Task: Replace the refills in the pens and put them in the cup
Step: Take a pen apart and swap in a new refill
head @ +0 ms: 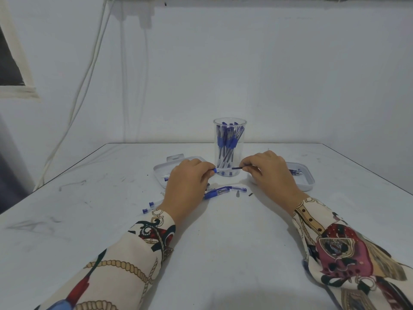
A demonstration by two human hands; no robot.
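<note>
Because the refill is thin, light and likely flexible, it is best pinched close to the barrel. Right hand pinches its dark end between curled fingertips; left hand grips the barrel, both raised before the cup, wrists low.

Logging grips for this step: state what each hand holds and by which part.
Left hand pinches the pen refill at its blue-capped end; right hand pinches the same refill at its dark end. It spans between them before the cup.
</note>
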